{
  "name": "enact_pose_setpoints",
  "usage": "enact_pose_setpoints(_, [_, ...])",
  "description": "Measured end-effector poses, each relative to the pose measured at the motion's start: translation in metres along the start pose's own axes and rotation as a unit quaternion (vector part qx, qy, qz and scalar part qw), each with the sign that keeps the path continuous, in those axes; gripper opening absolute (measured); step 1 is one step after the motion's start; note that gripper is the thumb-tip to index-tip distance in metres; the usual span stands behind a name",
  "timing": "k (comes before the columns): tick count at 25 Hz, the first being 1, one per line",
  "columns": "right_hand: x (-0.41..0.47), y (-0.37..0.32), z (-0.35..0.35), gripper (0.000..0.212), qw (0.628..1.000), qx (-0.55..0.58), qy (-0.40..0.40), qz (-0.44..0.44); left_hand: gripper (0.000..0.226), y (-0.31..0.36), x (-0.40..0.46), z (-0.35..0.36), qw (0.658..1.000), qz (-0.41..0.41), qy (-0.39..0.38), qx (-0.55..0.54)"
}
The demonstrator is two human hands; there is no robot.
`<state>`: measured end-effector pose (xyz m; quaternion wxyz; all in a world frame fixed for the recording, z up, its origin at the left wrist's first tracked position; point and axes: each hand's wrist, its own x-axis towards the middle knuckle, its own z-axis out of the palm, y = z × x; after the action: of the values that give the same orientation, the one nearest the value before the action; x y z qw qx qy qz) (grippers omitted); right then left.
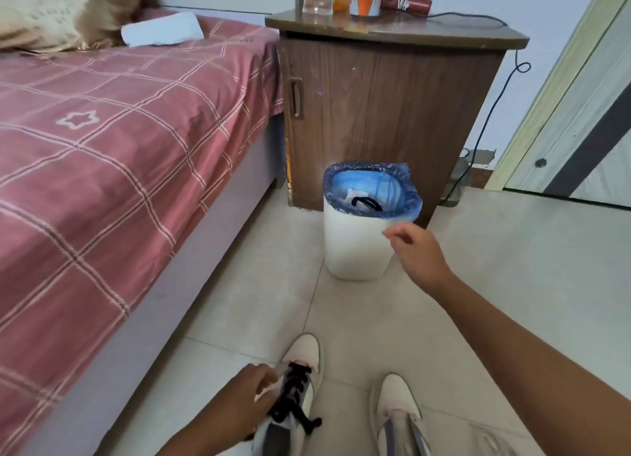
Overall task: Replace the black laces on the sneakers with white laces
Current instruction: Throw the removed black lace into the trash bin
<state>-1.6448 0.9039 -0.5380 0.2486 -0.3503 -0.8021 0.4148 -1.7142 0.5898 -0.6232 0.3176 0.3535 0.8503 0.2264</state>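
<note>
Two white sneakers stand on the floor at the bottom. The left sneaker carries a black lace through its eyelets, and my left hand grips its side. No lace shows on the right sneaker. My right hand hovers empty beside the white waste bin, its fingers loosely apart. Inside the bin's blue liner lies a black lace on some white scraps. No white lace is in view.
A bed with a red checked cover fills the left side. A brown bedside cabinet with a glass and cups on top stands behind the bin. A black cable hangs down its right side. A door is at the right.
</note>
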Motion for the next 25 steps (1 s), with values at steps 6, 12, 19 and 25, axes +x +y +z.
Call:
enact_pose_setpoints(6, [-0.157, 0.08, 0.039, 0.015, 0.935, -0.136, -0.324, 0.041, 0.039, -0.012, -0.014, 0.037, 0.998, -0.031, -0.058, 0.02])
enact_pose_setpoints(12, [-0.221, 0.079, 0.074, 0.038, 0.919, -0.103, -0.376, 0.057, 0.024, 0.002, -0.023, 0.072, 0.998, -0.039, -0.036, -0.043])
enact_pose_setpoints(19, [-0.211, 0.07, 0.09, 0.022, 0.903, -0.224, -0.366, -0.003, 0.018, 0.001, -0.024, 0.063, 0.996, -0.033, 0.041, -0.066])
enact_pose_setpoints(25, [-0.208, 0.069, 0.101, 0.02, 0.925, -0.122, -0.358, -0.033, 0.016, 0.014, -0.017, 0.043, 0.969, -0.04, 0.096, -0.224])
